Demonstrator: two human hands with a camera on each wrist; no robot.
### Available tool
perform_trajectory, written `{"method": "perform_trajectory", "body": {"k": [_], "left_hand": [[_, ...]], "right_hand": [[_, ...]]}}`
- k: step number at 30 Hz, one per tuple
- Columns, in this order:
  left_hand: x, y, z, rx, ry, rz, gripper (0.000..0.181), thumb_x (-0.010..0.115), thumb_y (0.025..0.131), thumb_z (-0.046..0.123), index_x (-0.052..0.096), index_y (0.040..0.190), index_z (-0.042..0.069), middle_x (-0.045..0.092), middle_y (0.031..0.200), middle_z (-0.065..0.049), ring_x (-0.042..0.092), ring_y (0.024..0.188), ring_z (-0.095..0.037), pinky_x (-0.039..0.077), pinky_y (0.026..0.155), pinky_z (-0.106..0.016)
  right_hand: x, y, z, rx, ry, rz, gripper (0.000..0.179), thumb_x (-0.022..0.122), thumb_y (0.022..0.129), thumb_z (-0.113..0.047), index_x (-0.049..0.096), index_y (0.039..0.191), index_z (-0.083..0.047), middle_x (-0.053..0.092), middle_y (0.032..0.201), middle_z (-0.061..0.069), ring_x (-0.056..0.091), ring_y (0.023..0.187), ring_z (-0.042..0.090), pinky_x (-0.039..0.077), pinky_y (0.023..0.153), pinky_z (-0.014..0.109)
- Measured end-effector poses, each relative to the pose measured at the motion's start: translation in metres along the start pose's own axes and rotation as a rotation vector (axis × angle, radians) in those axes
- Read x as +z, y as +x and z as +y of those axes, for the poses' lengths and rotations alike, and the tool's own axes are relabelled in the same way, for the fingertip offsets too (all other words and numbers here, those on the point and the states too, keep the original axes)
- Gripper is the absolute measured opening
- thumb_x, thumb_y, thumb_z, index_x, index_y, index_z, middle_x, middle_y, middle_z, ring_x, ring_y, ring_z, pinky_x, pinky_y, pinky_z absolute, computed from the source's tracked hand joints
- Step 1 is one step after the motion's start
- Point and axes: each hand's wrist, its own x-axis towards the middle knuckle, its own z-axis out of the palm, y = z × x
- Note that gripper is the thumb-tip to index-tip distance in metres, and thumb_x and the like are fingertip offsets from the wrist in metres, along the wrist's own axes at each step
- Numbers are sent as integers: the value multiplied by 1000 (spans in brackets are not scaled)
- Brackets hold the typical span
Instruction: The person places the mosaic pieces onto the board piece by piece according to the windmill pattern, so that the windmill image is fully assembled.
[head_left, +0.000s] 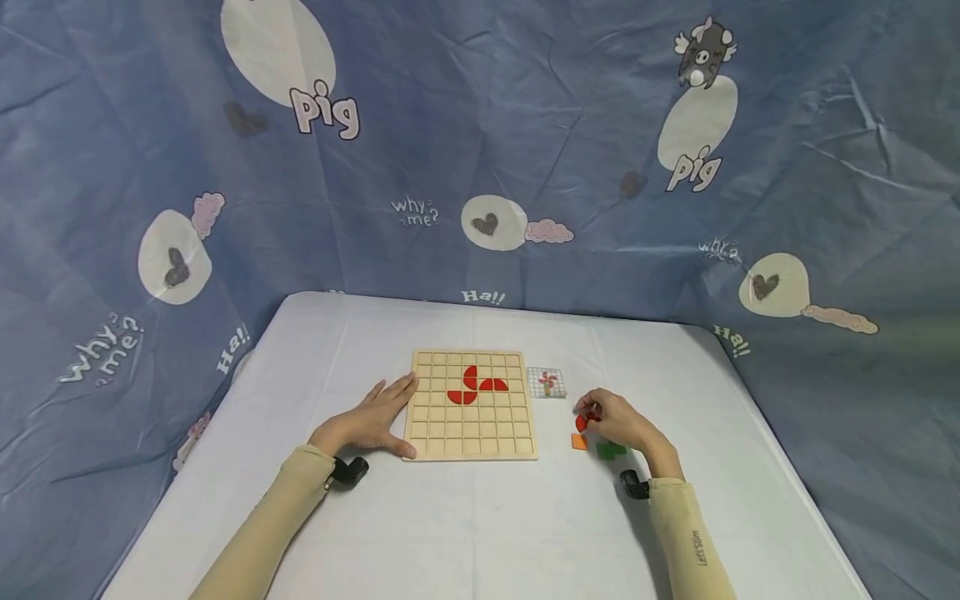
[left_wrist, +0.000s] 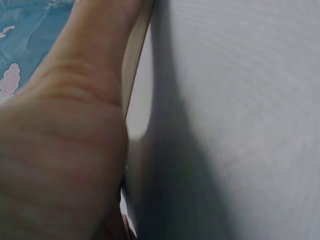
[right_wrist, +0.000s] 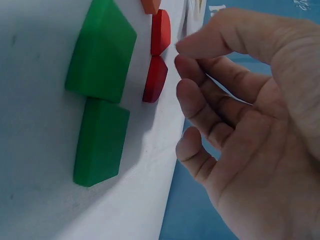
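A wooden grid board (head_left: 471,429) lies on the white table, with several red rounded pieces (head_left: 462,397) forming part of a pinwheel near its middle. My left hand (head_left: 372,419) rests along the board's left edge, fingers spread and thumb at the near corner. To the board's right, my right hand (head_left: 617,419) hovers over loose red pieces (right_wrist: 156,77), its fingers loosely bent. In the right wrist view the thumb and index fingertip come close together, with nothing visible between them. Two green blocks (right_wrist: 101,142) lie under this hand.
A small pattern card (head_left: 546,382) showing a pinwheel lies by the board's right edge. An orange square piece (head_left: 579,442) is near the red ones. Blue printed cloth (head_left: 420,167) stands around the far side of the white table (head_left: 465,525).
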Motion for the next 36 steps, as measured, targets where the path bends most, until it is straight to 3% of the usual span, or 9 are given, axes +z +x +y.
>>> {"method": "perform_trajectory", "body": {"k": [7, 16, 29, 36], "left_hand": [[-1, 0, -1, -14, 10, -8, 132, 73, 65, 69, 5, 154, 0, 0, 163, -17, 4, 150, -34, -3, 121, -55], [-1, 0, 0, -2, 6, 2, 131, 73, 64, 69, 8, 154, -1, 3, 162, -18, 6, 150, -34, -1, 121, -55], [1, -1, 0, 2, -4, 2, 132, 74, 63, 70, 8, 154, 0, 3, 163, -17, 6, 150, -34, -1, 121, -55], [0, 1, -1, -6, 4, -1, 133, 73, 63, 70, 6, 154, 1, 1, 163, -16, 4, 151, -32, -3, 122, -54]], "right_hand": [[3, 0, 7, 7, 21, -41, 30, 71, 81, -4, 63, 109, -11, 62, 100, 3, 53, 84, 17, 48, 73, 30], [6, 0, 2, -32, -22, -56, 27, 68, 81, 0, 64, 107, -8, 60, 100, 3, 53, 84, 16, 49, 72, 28], [7, 5, 1, 54, -55, 0, 20, 72, 83, -6, 67, 102, -9, 61, 90, 1, 53, 79, 15, 48, 68, 28], [7, 13, -1, 38, -79, 55, 15, 69, 85, -3, 67, 99, -6, 64, 88, 2, 55, 76, 14, 49, 67, 28]]}}
